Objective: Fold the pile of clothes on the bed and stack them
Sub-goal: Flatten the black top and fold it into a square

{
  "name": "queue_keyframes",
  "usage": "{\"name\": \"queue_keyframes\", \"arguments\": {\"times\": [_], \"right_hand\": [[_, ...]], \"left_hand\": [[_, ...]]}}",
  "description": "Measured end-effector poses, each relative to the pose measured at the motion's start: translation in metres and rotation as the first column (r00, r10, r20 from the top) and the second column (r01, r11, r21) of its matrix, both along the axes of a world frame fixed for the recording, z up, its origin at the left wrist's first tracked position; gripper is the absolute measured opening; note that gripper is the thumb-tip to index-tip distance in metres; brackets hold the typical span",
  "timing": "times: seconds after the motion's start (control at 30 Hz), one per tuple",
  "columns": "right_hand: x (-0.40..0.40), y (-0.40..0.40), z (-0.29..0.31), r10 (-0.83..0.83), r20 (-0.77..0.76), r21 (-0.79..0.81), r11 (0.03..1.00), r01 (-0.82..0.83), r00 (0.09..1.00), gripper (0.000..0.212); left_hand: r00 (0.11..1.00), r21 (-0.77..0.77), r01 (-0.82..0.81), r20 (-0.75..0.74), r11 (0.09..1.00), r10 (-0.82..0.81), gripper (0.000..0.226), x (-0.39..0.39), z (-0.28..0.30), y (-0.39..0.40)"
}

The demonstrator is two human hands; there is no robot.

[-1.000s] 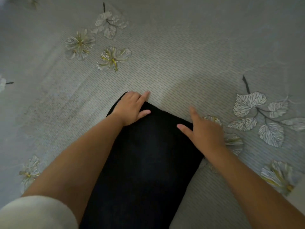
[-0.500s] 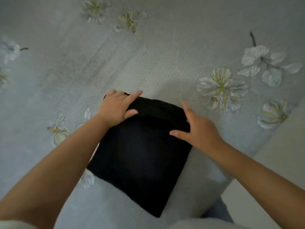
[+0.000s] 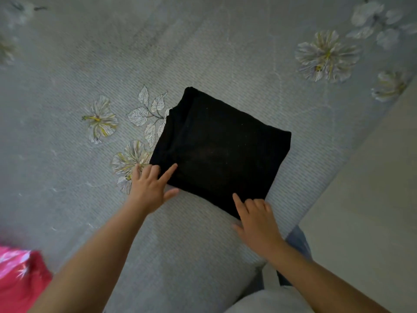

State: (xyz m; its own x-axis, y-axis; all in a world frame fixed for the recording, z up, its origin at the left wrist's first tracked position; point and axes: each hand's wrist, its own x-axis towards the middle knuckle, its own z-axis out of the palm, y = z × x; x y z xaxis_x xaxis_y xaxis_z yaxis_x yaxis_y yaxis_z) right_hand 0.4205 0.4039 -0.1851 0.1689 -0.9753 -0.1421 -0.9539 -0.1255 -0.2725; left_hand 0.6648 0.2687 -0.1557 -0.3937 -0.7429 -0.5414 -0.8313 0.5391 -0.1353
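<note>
Black garment (image 3: 220,150) folded square on bed (image 3: 203,245), near edge. Left hand (image 3: 150,186), right hand (image 3: 257,219) fingers spread, touching near corners, gripping nothing. Advice: slide palms under, lift level to stack.

The bed (image 3: 203,256) wears a grey flowered sheet. A folded black garment (image 3: 221,147) lies near its front edge. A pink-red cloth (image 3: 20,276) lies at the front left.

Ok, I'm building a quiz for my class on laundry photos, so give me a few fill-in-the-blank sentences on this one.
1. The folded garment on the bed is ____ in colour.
2. The bedspread is printed with ____ and leaves.
3. The left hand touches the garment's near-left ____.
4. The cloth at the lower left is ____.

Missing words: black; flowers; corner; pink
</note>
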Motion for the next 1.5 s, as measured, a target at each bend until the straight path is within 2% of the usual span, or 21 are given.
{"name": "queue_keyframes", "arguments": {"times": [0.07, 0.13, 0.2, 0.3, 0.4, 0.47, 0.57, 0.63, 0.7, 0.77, 0.8, 0.87, 0.97, 1.1, 1.23, 1.33, 1.5], "right_hand": [[-0.005, 0.001, 0.004, -0.033, 0.044, 0.019, 0.999, 0.032, 0.998, 0.055], [-0.015, -0.002, 0.011, -0.106, 0.197, 0.005, 0.994, 0.107, 0.975, 0.066], [-0.029, -0.013, 0.018, -0.239, 0.303, -0.078, 0.959, 0.274, 0.922, 0.066], [-0.035, -0.040, 0.026, -0.395, 0.234, -0.172, 0.882, 0.438, 0.888, 0.055], [-0.021, -0.082, 0.024, -0.379, 0.055, -0.164, 0.909, 0.383, 0.924, 0.056], [-0.018, -0.108, 0.012, -0.289, -0.073, -0.081, 0.956, 0.283, 0.955, 0.055], [-0.040, -0.119, -0.012, -0.245, -0.158, 0.113, 0.958, 0.264, 0.956, 0.063], [-0.057, -0.114, -0.022, -0.277, -0.145, 0.150, 0.943, 0.297, 0.950, 0.070], [-0.066, -0.108, -0.026, -0.348, -0.089, 0.172, 0.918, 0.359, 0.933, 0.081], [-0.063, -0.102, -0.018, -0.488, -0.024, 0.228, 0.847, 0.480, 0.873, 0.089], [-0.060, -0.098, -0.012, -0.578, 0.001, 0.260, 0.788, 0.558, 0.816, 0.086], [-0.046, -0.088, 0.001, -0.714, 0.080, 0.300, 0.682, 0.667, 0.695, 0.079], [-0.015, -0.075, 0.016, -0.762, 0.232, 0.357, 0.644, 0.676, 0.604, 0.081], [-0.007, -0.079, 0.020, -0.795, 0.389, 0.514, 0.606, 0.607, 0.465, 0.083], [-0.022, -0.077, 0.017, -0.767, 0.549, 0.631, 0.641, 0.437, 0.331, 0.089], [-0.036, -0.069, 0.025, -0.736, 0.611, 0.620, 0.674, 0.402, 0.292, 0.089], [-0.074, -0.050, 0.054, -0.711, 0.627, 0.636, 0.703, 0.319, 0.319, 0.082]], "left_hand": [[0.989, -0.074, -0.130, -0.083, 0.989, 0.123, 0.082, 0.007, -0.004, 0.015], [0.947, -0.095, -0.271, -0.204, 0.958, 0.248, 0.078, 0.011, -0.010, 0.021], [0.891, -0.186, -0.358, -0.362, 0.915, 0.275, 0.070, 0.002, -0.008, 0.015], [0.805, -0.339, -0.371, -0.581, 0.865, 0.118, 0.048, -0.030, -0.004, -0.010], [0.794, -0.326, -0.245, -0.608, 0.913, -0.004, 0.044, -0.074, -0.011, -0.028], [0.837, -0.211, -0.230, -0.541, 0.950, 0.082, 0.053, -0.090, -0.020, -0.034], [0.831, -0.013, -0.412, -0.416, 0.911, 0.369, 0.079, -0.086, -0.040, -0.034], [0.801, 0.024, -0.450, -0.431, 0.893, 0.415, 0.086, -0.084, -0.047, -0.033], [0.733, 0.047, -0.494, -0.514, 0.868, 0.445, 0.085, -0.083, -0.043, -0.035], [0.626, 0.028, -0.624, -0.581, 0.781, 0.521, 0.077, -0.075, -0.041, -0.042], [0.587, 0.042, -0.680, -0.567, 0.732, 0.578, 0.073, -0.069, -0.039, -0.047], [0.589, 0.063, -0.722, -0.468, 0.689, 0.659, 0.078, -0.061, -0.034, -0.059], [0.561, 0.134, -0.728, -0.447, 0.672, 0.697, 0.090, -0.055, -0.026, -0.073], [0.495, 0.425, -0.563, -0.513, 0.709, 0.701, 0.090, -0.042, -0.019, -0.068], [0.317, 0.646, -0.475, -0.508, 0.598, 0.801, 0.090, -0.042, 0.002, -0.049], [0.240, 0.719, -0.438, -0.485, 0.540, 0.841, 0.091, -0.044, 0.011, -0.029], [0.156, 0.778, -0.412, -0.453, 0.475, 0.878, 0.075, -0.069, 0.036, 0.004]]}}
